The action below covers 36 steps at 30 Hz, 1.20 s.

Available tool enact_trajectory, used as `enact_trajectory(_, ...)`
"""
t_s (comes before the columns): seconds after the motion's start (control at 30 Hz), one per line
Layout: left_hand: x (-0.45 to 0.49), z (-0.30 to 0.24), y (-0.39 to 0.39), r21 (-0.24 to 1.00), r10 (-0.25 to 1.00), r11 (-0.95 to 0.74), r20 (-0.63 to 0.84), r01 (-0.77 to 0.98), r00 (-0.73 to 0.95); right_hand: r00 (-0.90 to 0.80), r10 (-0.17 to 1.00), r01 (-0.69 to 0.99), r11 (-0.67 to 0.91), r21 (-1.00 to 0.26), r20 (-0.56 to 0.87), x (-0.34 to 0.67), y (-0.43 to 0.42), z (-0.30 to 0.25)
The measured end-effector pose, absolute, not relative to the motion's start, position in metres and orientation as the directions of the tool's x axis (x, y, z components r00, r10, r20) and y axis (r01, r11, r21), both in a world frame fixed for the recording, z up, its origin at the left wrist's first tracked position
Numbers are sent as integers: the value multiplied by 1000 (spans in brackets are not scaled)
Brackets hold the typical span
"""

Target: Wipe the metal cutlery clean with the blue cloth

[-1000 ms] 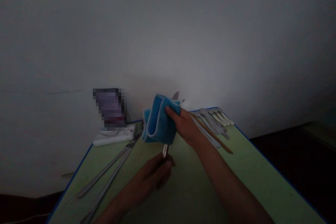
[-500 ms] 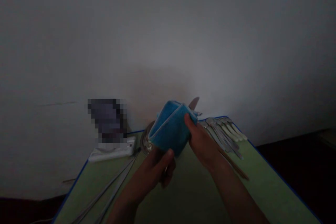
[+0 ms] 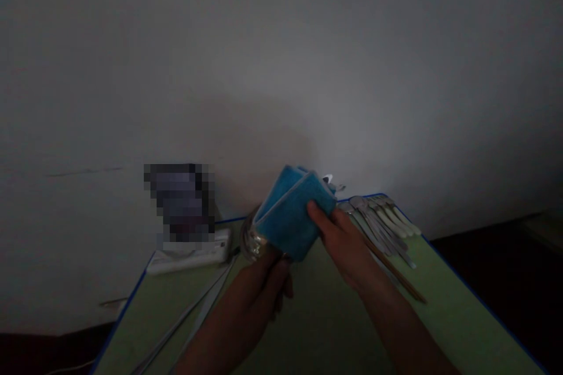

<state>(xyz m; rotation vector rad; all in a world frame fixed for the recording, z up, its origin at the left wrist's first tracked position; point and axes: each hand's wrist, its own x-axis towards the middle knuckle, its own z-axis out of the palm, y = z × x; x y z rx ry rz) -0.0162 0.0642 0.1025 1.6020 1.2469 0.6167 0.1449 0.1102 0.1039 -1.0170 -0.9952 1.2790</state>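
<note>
Head view: the thumb and fingers of my right hand [image 3: 343, 238] pinch a folded blue cloth [image 3: 292, 225], and the bright tip of a utensil [image 3: 328, 178] pokes out just beyond them. My left hand [image 3: 264, 293] curls its fingers at the cloth's lower edge, seemingly closed on the utensil's near end, mostly hidden. Right of my right fingers lie cutlery [image 3: 382, 227] and chopsticks [image 3: 400, 276]; left of my left fingers, long metal pieces [image 3: 214, 293]. I judge wiping this one is midway, not yet laid down; which others are done, I cannot tell.
</note>
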Motion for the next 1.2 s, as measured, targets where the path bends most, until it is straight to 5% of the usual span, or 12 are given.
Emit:
enact_trajectory(0.2, -18, 113, 48, 869, 849, -2, -261, 495, 460, -73, 982, -780, -165, -604, -174, 138, 115, 115)
enact_trajectory(0.47, -30, 133, 28, 683, 921, -127, -188, 719, 341, 30, 984, -914, -44, -403, -174, 156, 107, 131)
enact_trajectory(0.77, -28, 154, 16, 541, 901, -174, -249, 823, 354, 126, 970, -909, 29, -416, -207, 159, 104, 142)
enact_trajectory(1.03, -36, 161, -1, 574, 920, -231, -133, 785, 368, -67, 989, -842, -125, -525, -128, 146, 82, 145)
enact_trajectory(1.2, -34, 168, -13, 592, 926, -198, -149, 781, 348, -141, 980, -873, -190, -448, -140, 146, 60, 157)
